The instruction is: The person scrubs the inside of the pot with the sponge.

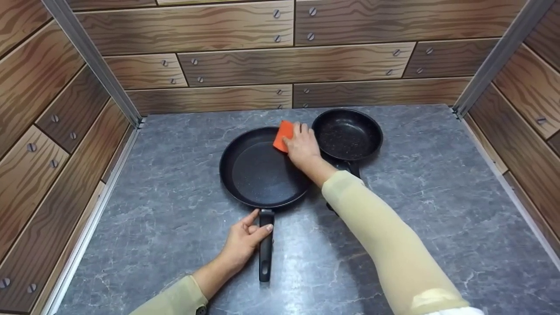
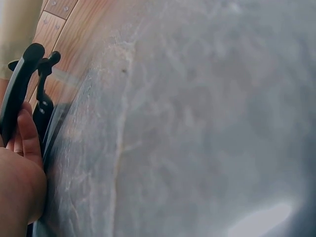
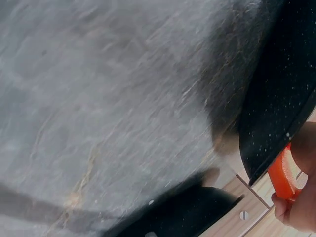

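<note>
A large black frying pan (image 1: 262, 175) stands on the table with its handle pointing toward me. My left hand (image 1: 243, 240) grips that handle close to the pan body, thumb across the top. In the left wrist view the handle (image 2: 19, 91) rises out of the curled fingers. An orange sponge (image 1: 283, 136) is pinched in my right hand (image 1: 302, 146) at the far right rim of the large pan. From the right wrist, the sponge (image 3: 282, 177) shows against the rim, thumb on one side.
A smaller black frying pan (image 1: 348, 133) stands at the back right, close beside the large one, its handle partly hidden behind my right forearm. The grey marbled table (image 1: 166, 245) is bounded by wood-patterned walls (image 1: 236, 65) and metal corner posts (image 1: 98, 65).
</note>
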### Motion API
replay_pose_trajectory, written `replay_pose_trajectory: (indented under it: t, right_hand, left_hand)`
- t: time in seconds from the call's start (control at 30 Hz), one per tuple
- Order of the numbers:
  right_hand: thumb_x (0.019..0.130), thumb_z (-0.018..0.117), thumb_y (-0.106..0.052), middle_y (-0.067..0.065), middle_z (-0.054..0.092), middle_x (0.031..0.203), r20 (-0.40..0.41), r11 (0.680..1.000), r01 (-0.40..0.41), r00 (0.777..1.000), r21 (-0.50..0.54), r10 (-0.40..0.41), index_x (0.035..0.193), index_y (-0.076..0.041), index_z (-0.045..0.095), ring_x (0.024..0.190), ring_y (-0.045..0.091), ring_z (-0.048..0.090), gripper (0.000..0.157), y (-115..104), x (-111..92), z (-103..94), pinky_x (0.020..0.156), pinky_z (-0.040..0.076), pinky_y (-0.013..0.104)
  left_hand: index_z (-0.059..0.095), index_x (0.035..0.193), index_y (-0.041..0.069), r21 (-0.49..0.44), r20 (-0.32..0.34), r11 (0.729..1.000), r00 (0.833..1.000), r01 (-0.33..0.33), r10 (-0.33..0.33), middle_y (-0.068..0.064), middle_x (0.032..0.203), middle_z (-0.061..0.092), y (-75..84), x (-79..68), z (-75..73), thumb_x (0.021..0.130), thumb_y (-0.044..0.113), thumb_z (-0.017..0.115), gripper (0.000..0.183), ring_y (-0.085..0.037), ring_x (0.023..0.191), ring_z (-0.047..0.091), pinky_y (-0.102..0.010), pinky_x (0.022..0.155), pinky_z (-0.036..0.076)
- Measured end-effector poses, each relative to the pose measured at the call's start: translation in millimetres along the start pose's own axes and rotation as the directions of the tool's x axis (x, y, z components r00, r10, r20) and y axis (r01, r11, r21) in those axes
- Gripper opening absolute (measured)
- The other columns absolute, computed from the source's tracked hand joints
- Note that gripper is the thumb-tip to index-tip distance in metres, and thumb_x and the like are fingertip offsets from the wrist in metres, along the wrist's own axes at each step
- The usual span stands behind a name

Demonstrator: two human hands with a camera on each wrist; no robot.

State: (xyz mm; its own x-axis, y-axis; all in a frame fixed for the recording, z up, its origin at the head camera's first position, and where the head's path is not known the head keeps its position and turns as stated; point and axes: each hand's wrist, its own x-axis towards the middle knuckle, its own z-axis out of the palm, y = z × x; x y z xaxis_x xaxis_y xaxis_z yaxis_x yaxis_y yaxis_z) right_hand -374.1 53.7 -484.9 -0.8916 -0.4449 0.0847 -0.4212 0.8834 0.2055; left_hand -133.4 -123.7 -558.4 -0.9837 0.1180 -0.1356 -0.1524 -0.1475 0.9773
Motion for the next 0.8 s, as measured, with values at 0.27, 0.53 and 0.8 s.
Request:
replay_pose_trajectory:
  t: [0.27, 0.53, 0.8]
  right_hand:
    - [0.107, 0.055, -0.026, 0.032, 0.043, 0.148, 0.004, 1.000, -0.003, 1.000, -0.024, 0.003, 0.146, -0.021, 0.067, 0.126, 0.046, 0.046, 0.041, 6.8, -9.4, -2.7, 0.097, 0.046, 0.052]
    - [0.106, 0.055, -0.024, 0.033, 0.042, 0.148, 0.015, 0.999, 0.001, 1.000, -0.041, 0.000, 0.145, -0.020, 0.068, 0.125, 0.047, 0.045, 0.041, 11.3, -15.8, -3.9, 0.098, 0.046, 0.053]
    - [0.104, 0.060, -0.027, 0.034, 0.043, 0.146, 0.019, 0.998, 0.027, 0.999, -0.062, -0.026, 0.143, -0.018, 0.069, 0.124, 0.048, 0.046, 0.042, 17.3, -21.2, -5.6, 0.096, 0.047, 0.053]
  left_hand:
    - [0.018, 0.161, -0.016, -0.025, 0.017, 1.000, 1.000, 0.007, -0.006, -0.001, 0.072, 0.071, 0.6, -0.1, 0.0, 0.099, 0.008, 0.074, 0.087, -0.004, 0.057, 0.059, -0.019, 0.057, 0.049]
    - [0.018, 0.162, -0.015, -0.035, 0.017, 0.999, 1.000, 0.011, -0.010, -0.005, 0.076, 0.075, 0.4, -0.1, 0.6, 0.099, 0.008, 0.074, 0.087, -0.007, 0.061, 0.066, -0.021, 0.060, 0.054]
    - [0.018, 0.162, -0.015, -0.044, 0.014, 0.999, 1.000, 0.011, -0.011, -0.007, 0.078, 0.075, 0.4, 0.1, 0.9, 0.100, 0.008, 0.074, 0.087, -0.009, 0.063, 0.068, -0.021, 0.061, 0.055]
